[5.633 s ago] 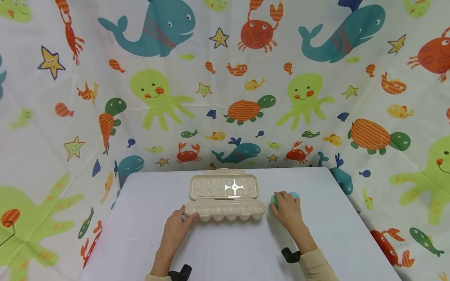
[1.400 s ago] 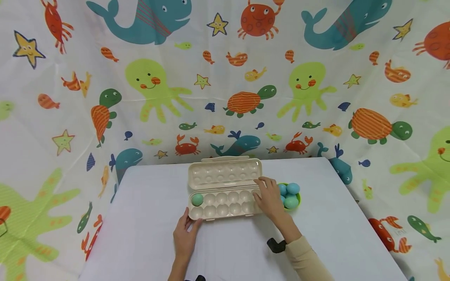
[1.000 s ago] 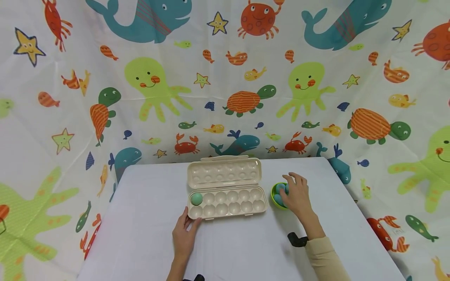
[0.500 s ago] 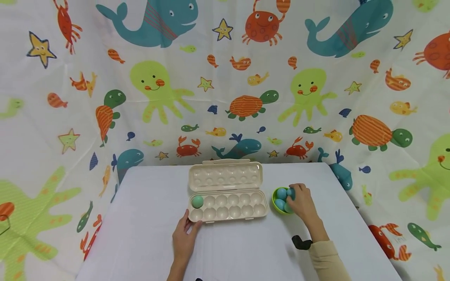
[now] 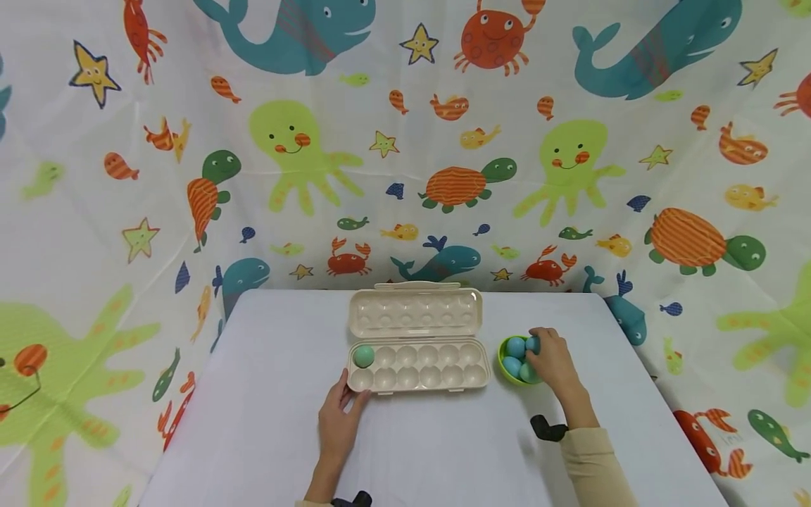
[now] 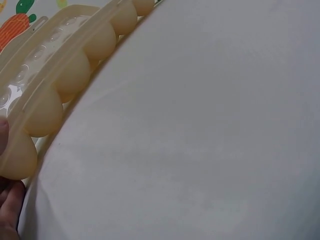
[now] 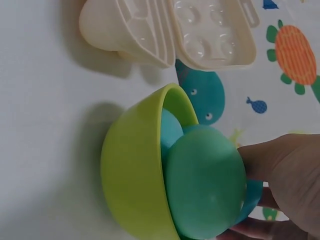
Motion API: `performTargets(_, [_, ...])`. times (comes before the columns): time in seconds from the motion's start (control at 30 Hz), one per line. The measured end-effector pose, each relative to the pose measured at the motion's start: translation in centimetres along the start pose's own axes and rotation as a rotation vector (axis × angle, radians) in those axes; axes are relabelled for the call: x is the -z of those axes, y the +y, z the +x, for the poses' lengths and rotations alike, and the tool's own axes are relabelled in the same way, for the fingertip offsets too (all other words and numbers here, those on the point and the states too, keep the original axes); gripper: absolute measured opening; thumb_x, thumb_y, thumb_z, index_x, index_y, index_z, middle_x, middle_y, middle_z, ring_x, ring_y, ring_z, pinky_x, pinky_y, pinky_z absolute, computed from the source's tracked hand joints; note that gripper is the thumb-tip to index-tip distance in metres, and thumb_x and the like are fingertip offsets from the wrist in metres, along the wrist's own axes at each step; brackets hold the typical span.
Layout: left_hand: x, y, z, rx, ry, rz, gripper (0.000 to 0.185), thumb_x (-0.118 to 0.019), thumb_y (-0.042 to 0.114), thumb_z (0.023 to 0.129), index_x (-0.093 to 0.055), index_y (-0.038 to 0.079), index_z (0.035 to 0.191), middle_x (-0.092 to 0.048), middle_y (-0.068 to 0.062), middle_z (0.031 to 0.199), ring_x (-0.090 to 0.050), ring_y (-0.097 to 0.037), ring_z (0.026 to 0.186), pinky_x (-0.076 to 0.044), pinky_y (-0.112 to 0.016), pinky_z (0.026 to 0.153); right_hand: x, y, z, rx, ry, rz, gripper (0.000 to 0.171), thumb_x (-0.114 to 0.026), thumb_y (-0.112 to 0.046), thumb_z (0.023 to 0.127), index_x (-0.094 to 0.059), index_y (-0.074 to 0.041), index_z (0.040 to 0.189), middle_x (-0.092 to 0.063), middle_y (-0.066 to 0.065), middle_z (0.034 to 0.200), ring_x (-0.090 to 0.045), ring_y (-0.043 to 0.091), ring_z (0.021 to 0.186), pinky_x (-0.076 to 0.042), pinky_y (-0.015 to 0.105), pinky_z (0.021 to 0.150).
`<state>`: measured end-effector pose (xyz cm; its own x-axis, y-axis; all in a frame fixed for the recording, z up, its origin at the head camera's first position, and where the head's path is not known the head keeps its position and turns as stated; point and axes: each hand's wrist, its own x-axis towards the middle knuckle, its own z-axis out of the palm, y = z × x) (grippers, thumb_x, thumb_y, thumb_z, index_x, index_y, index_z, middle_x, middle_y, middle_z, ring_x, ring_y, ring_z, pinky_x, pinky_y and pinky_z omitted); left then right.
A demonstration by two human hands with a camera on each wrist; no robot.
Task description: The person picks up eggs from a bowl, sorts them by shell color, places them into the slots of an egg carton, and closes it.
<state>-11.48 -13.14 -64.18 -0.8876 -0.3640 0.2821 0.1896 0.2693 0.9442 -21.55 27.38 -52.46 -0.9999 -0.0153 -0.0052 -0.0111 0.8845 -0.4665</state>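
An egg carton (image 5: 418,389) in beige plastic lies with its lid (image 5: 415,313) folded back. One green egg (image 5: 364,355) sits in its back-left cup. My left hand (image 5: 338,422) grips the carton's front-left corner, thumb in front. To the right of the carton, a lime-green bowl (image 7: 135,170) holds several blue and green eggs. My right hand (image 5: 552,359) reaches over the bowl's right side and pinches a blue egg (image 5: 533,343) between thumb and fingers. In the right wrist view a green egg (image 7: 205,182) partly hides that blue egg (image 7: 253,197).
A white-covered table (image 5: 437,451) carries the carton and bowl. Behind it hangs a curtain (image 5: 393,141) printed with sea animals, which also runs along both sides. A black wrist camera (image 5: 548,428) sits on the right wrist.
My right hand has gone from the carton's right end to the bowl and taken hold of a blue egg. The left hand stays at the carton's corner. The head view has shifted slightly.
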Motion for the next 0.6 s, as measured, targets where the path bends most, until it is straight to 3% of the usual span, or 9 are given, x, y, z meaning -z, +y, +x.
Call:
performTargets(0.33, [0.1,0.1,0.0,-0.03,-0.012,0.008,0.067,-0.079,0.012,0.085,-0.05,-0.006,0.143,-0.061,-0.026,0.133,-0.066,-0.038,0.116,-0.054,-0.028,0.097,0.4,-1.4,-0.5,-0.018,0.073,0.095,0.046,-0.063,-0.007,0.092,-0.047,0.01,0.132,-0.052,0.033,0.131,-0.05,0.048,0.121,-0.046,0.062,0.104])
performTargets(0.6, [0.2,0.3,0.0,-0.026,-0.017,0.034,0.068,-0.079,0.012,0.086,-0.048,-0.007,0.143,-0.06,-0.026,0.134,-0.065,-0.039,0.118,-0.051,-0.016,0.098,-0.5,-6.1,-1.1,0.093,0.198,0.16,0.044,-0.067,-0.009,0.088,-0.053,0.009,0.125,-0.059,0.03,0.122,-0.055,0.044,0.113,-0.051,0.06,0.099])
